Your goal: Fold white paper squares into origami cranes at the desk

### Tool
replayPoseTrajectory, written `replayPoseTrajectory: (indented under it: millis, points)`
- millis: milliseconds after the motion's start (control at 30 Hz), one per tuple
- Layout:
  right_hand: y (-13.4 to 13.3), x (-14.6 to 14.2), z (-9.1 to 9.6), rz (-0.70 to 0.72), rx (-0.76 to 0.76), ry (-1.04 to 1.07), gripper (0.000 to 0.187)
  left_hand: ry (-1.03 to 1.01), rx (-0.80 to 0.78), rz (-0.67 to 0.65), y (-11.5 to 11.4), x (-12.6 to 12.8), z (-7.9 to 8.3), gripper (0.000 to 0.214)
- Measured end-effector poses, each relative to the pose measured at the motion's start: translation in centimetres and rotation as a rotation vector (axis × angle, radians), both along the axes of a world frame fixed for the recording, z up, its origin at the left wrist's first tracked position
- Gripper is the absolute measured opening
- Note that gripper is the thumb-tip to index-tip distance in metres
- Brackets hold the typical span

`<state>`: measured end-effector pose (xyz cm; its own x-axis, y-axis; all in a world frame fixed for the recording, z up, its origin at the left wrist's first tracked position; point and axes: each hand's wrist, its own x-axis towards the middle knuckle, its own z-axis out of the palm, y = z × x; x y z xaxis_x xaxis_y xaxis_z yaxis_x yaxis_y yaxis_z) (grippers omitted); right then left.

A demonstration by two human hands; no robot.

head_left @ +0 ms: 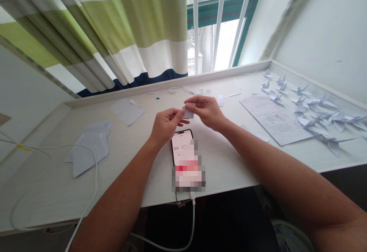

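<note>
A small folded piece of white paper (188,113) is held up between both hands, over the middle of the desk. My left hand (168,124) pinches its left edge between thumb and fingers. On the other side, my right hand (207,111) grips the top and right of it, thumb in front. The fingers cover part of the paper, so its full shape is hidden. Just below the hands lies a phone (183,152) with a timer on its screen, partly blurred out.
Several folded paper cranes (312,109) stand at the right, around a written sheet (276,118). Paper sheets (90,147) and square papers (129,112) lie at the left. A white cable (96,168) crosses the left side. Paper scraps (197,91) lie along the back.
</note>
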<state>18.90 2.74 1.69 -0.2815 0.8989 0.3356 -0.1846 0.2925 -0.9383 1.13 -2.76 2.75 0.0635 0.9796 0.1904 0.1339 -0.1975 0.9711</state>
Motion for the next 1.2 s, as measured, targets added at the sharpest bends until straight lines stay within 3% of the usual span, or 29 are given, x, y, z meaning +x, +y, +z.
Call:
replayPoseTrajectory:
  millis: [233,467,733,933,1067,1200]
  points:
    - [0.6,0.2,-0.3,-0.016,-0.024,0.063,0.038,-0.117,-0.072,-0.066,0.2,-0.4,0.1,0.052]
    - [0.4,0.3,-0.1,-0.027,-0.019,0.020,0.033,-0.045,-0.078,-0.066,0.3,-0.6,0.0,0.045]
    - [0.0,0.5,0.0,0.004,0.068,-0.100,0.034,0.053,-0.124,-0.183,0.5,-0.9,-0.7,0.048]
    - [0.0,0.4,0.0,-0.075,0.068,-0.088,0.054,0.013,0.040,-0.043,0.5,-0.5,-0.6,0.047]
    - [-0.1,0.3,0.3,0.001,0.041,-0.067,0.040,-0.016,0.048,-0.014,0.6,-0.2,-0.8,0.045]
    - [-0.6,0.1,0.7,0.064,0.043,-0.057,0.039,0.012,0.047,-0.027,0.5,0.0,-1.1,0.044]
